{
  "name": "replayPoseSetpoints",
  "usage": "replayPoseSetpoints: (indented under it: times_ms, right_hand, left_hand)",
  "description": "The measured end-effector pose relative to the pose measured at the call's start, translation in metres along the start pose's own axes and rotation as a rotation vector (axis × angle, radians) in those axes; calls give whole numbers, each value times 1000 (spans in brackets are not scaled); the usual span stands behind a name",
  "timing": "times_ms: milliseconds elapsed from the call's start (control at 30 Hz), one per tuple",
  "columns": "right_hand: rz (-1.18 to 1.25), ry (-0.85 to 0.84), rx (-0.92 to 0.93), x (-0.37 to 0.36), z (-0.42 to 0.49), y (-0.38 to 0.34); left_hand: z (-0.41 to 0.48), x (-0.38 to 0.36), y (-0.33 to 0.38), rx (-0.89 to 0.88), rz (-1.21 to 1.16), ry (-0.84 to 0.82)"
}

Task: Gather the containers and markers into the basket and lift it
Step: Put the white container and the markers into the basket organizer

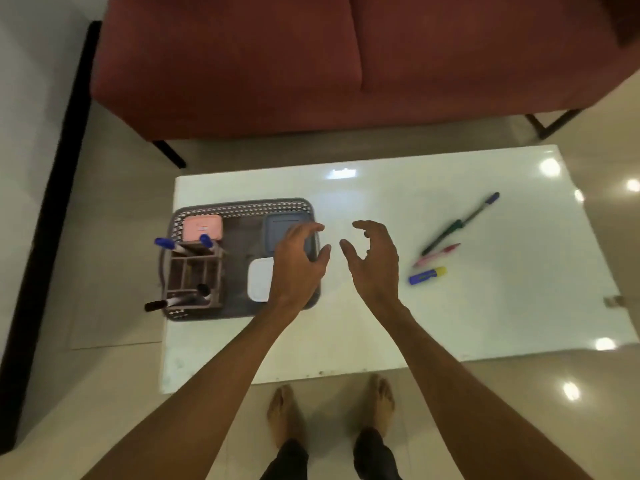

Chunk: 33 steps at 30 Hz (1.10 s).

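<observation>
A grey basket (242,204) sits on the left of the white table (381,323). Inside it are a pink container (202,227), a blue-grey container (280,228), a white container (260,284) and a brown holder (194,273) with blue-capped markers (165,243) and black-capped markers (162,304). My left hand (299,261) hovers open over the basket's right side, covering part of it. My right hand (372,259) is open above bare table just right of the basket. On the right lie a blue pen (483,207), a green pen (441,239), a pink pen (436,255) and a blue-and-yellow marker (427,275).
A dark red sofa (311,64) stands behind the table. My bare feet (332,410) are on the tiled floor at the table's near edge. A black strip (45,202) runs along the left wall.
</observation>
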State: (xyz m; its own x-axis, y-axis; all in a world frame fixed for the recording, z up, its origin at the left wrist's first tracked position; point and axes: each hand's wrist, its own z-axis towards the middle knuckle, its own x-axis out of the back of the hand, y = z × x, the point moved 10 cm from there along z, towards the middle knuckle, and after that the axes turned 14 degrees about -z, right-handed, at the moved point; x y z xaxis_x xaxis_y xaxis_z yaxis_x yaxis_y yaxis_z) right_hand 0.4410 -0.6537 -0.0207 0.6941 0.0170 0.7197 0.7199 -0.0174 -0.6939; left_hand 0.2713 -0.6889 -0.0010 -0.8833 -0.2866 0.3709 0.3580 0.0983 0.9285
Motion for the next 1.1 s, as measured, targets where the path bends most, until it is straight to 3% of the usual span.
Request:
replayPoseSetpoints:
  times_ms: [267,500,767,1100]
  right_hand:
    - [2,132,-196,102,15,132]
    - [-23,182,-357,146,35,233]
    - [-43,165,-452,143,105,309]
    - [-160,50,-570,103,179,336]
  left_hand:
    - [3,-152,17,27,4,-203]
    - [20,-254,3,104,38,-325]
    - [54,-335,-29,165,193,-384]
    - [78,-373,-51,114,401,-375]
